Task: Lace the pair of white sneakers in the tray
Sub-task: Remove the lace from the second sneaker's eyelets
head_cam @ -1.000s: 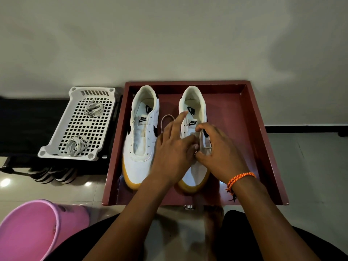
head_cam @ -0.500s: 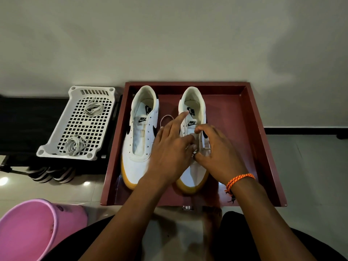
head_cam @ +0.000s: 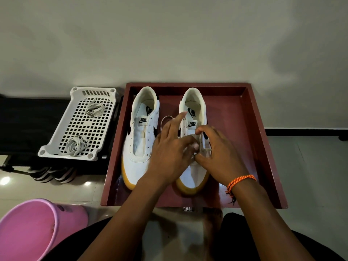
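In the dark red tray [head_cam: 254,117], w/ both sneakers side by side, work was on the right sneaker [head_cam: 194,113]: left hand [head_cam: 170,149] and right hand [head_cam: 219,153] pinched its lace [head_cam: 206,149] at the lower eyelets, left index extended. Left sneaker [head_cam: 140,140] unlaced. Next, prob.: feed tip thru next eyelet, pull even.

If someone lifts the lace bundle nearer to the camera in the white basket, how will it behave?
The nearer lace bundle probably is floppy and light: it lies in loose flat coils on the white basket. It may uncoil when lifted, since no tie shows. It is unlikely to roll.
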Motion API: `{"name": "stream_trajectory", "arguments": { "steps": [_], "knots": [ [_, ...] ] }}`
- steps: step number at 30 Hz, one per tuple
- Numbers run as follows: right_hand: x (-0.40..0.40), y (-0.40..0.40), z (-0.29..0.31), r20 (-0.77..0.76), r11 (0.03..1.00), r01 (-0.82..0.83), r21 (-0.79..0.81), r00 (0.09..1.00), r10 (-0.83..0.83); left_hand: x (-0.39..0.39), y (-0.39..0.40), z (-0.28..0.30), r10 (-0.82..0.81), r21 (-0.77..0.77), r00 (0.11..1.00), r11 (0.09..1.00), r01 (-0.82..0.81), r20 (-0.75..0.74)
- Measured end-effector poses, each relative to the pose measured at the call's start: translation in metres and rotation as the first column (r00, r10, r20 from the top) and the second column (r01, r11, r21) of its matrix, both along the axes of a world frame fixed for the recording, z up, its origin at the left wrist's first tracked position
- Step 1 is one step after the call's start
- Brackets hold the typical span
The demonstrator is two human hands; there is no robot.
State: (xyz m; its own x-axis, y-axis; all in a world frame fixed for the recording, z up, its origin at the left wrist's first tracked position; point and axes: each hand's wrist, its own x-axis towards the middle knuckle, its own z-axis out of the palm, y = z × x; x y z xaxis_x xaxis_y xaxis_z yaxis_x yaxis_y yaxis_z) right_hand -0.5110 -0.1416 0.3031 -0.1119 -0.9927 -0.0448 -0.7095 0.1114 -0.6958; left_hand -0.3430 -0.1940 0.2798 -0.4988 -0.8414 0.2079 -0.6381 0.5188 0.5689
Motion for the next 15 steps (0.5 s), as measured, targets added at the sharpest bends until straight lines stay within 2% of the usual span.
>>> {"name": "stream_trajectory", "arguments": {
  "steps": [3,7,9,11,13,15],
  "knots": [
    [0.000,-0.001,0.000,-0.005,1.000,0.005,-0.002,1.000,-0.005,-0.005,0.001,-0.004,-0.004,0.011,0.998,1.000,0.005,-0.069],
    [-0.001,0.000,0.000,-0.021,1.000,0.020,0.009,1.000,-0.019,-0.005,-0.008,-0.002,0.138,0.143,0.925,0.985,-0.092,-0.354],
    [-0.001,0.000,0.000,-0.027,1.000,0.017,0.010,0.999,-0.016,-0.002,-0.012,0.002,0.181,0.147,0.887,0.981,-0.130,-0.425],
    [0.000,0.001,0.000,-0.028,1.000,0.015,0.010,0.999,-0.015,0.003,-0.014,0.004,0.144,0.098,0.919,0.989,-0.115,-0.368],
    [0.000,0.000,0.000,-0.020,1.000,0.013,0.006,1.000,-0.013,0.005,-0.011,0.004,0.080,0.013,0.979,0.997,-0.078,-0.188],
    [0.000,0.000,-0.001,-0.016,1.000,0.013,0.001,1.000,-0.013,0.001,-0.003,0.000,0.022,-0.015,0.999,1.000,-0.023,-0.043]
  ]
}}
